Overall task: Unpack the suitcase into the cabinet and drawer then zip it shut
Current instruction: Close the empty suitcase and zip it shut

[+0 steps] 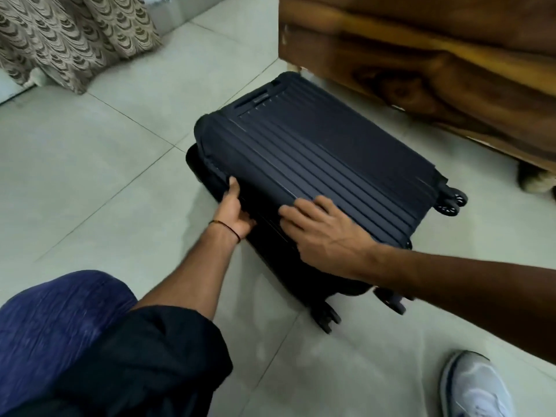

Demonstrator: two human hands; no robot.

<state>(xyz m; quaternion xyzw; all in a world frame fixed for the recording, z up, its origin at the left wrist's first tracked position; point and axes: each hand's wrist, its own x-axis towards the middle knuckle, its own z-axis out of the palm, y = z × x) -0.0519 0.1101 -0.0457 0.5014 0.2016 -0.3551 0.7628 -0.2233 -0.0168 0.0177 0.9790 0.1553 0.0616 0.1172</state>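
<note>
- dark blue suitcase (285, 266) is lying flat on the tiled floor (90, 176), just beside a big piece of wooden furniture (436, 55)
- its ribbed lid (325, 152) is down over the bottom half, but the near edge looks a bit lifted, so there's a gap along the seam
- left hand (237, 212) is at the near-left edge: thumb up against the lid's rim, fingers curled in at the gap, so it's got hold of the lid edge
- thin band (225, 225) round that wrist
- right hand (325, 233) sits on top of the lid by the near edge, fingers spread and only slightly bent, pressing on the ribs rather than grabbing anything
- wheels (451, 201) stick out at the right end
- patterned curtain (69, 34) hangs top left, and there's a white shoe (478, 386) bottom right
- can't tell where the zip pull is, too dark
</note>
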